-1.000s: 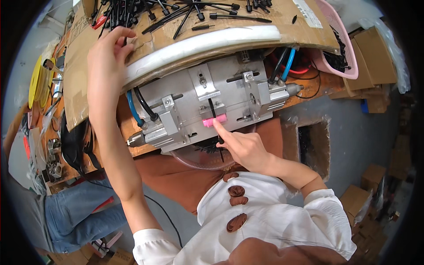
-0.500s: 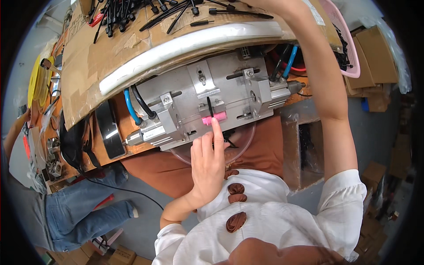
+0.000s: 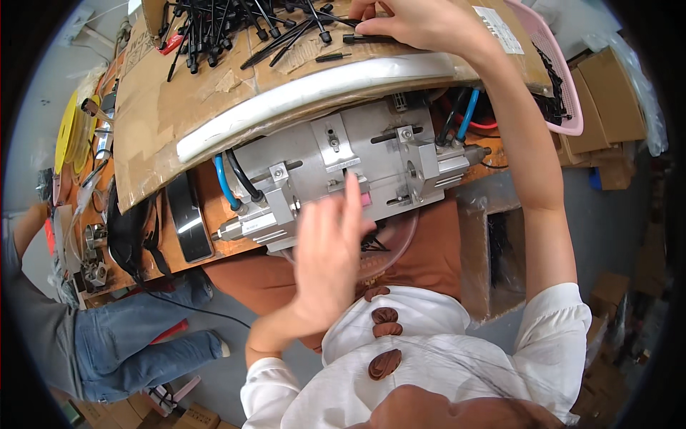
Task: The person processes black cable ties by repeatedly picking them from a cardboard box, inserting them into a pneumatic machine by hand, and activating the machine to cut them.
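My left hand [image 3: 329, 247], blurred by motion, is over the front of a metal clamping fixture [image 3: 246, 161]. Its index finger is stretched out, the other fingers loosely curled, and no object shows in them. The fingertip covers most of a thin black piece [image 3: 346, 172] in the fixture's middle. Beside that finger a pink block [image 3: 366, 199] shows in part. At the top, my right hand [image 3: 414, 25] is closed, thumb and fingers pinching the end of a thin black rod [image 3: 339, 19]. Several more black rods with knobbed ends [image 3: 214, 32] lie heaped to its left.
A cardboard cover [image 3: 150, 136] with a white padded edge [image 3: 307, 96] overhangs the fixture. Blue air hoses [image 3: 226, 184] run to both sides. A phone [image 3: 189, 222] lies left, a pink basket [image 3: 572, 118] stands right. Another person in jeans [image 3: 143, 343] is at the left.
My right hand has come down and left to the black rods and now pinches one. My left hand has shifted slightly, its finger now covering more of the black piece. The view has shifted a little.
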`<action>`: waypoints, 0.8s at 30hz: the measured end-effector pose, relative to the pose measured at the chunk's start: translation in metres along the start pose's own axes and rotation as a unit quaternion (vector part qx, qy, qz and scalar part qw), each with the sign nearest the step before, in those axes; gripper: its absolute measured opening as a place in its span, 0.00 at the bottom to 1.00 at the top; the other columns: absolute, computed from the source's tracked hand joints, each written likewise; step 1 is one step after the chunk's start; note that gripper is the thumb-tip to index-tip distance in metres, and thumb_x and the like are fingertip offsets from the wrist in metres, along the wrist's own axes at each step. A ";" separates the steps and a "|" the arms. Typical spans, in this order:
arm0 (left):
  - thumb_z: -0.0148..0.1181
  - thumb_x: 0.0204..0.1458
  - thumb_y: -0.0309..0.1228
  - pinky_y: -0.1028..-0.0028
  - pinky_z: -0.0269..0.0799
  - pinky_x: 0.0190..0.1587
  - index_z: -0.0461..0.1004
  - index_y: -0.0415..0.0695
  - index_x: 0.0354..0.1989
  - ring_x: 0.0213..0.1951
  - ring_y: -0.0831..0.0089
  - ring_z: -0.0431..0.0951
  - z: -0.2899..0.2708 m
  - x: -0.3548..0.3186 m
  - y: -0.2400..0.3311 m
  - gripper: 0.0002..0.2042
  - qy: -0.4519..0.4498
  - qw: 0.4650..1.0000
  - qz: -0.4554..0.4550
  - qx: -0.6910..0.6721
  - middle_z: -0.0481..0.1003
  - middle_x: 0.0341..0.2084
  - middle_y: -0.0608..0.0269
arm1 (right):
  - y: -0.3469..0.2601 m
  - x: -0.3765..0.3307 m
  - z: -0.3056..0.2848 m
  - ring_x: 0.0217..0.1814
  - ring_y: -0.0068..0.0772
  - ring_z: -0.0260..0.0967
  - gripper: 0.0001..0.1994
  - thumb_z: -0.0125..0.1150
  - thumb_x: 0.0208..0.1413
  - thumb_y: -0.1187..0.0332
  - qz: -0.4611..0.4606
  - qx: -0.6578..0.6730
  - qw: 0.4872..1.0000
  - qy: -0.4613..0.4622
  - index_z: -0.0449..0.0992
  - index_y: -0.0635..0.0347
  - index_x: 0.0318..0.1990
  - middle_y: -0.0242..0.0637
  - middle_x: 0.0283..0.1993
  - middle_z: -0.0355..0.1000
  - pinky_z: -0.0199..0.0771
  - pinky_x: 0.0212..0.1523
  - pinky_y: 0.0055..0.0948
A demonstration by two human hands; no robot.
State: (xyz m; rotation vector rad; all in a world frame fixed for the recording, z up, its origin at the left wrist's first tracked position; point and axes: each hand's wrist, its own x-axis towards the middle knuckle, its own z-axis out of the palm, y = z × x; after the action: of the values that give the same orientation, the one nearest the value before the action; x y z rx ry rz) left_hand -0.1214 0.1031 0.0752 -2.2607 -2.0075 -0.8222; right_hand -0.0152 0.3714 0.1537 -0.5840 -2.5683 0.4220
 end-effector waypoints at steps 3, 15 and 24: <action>0.54 0.46 0.19 0.62 0.67 0.44 0.71 0.39 0.47 0.39 0.57 0.69 -0.032 0.086 -0.043 0.17 0.122 0.989 -0.021 0.082 0.69 0.35 0.53 | 0.001 0.006 0.005 0.34 0.44 0.73 0.06 0.64 0.46 0.75 0.029 0.018 0.999 0.000 0.76 0.67 0.32 0.48 0.29 0.74 0.72 0.37 0.34; 0.66 0.44 0.23 0.73 0.70 0.35 0.75 0.43 0.44 0.28 0.71 0.73 -0.054 0.143 -0.121 0.16 0.113 0.989 -0.053 -0.073 0.75 0.27 0.59 | -0.030 -0.025 -0.017 0.25 0.17 0.65 0.09 0.60 0.55 0.72 0.141 0.142 0.961 0.190 0.75 0.64 0.43 0.30 0.25 0.71 0.67 0.29 0.20; 0.61 0.39 0.13 0.67 0.65 0.43 0.58 0.33 0.63 0.38 0.60 0.67 0.000 -0.043 0.007 0.37 0.007 0.997 -0.068 -0.032 0.68 0.34 0.56 | -0.048 -0.078 -0.016 0.28 0.22 0.71 0.11 0.59 0.58 0.70 0.089 0.464 0.854 0.216 0.73 0.68 0.45 0.39 0.31 0.74 0.69 0.23 0.14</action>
State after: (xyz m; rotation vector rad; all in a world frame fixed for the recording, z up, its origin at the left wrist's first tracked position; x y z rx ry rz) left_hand -0.1166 0.0626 0.0607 -2.1626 -2.1792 -0.9225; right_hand 0.0395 0.2961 0.1565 -0.4599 -1.6012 1.3146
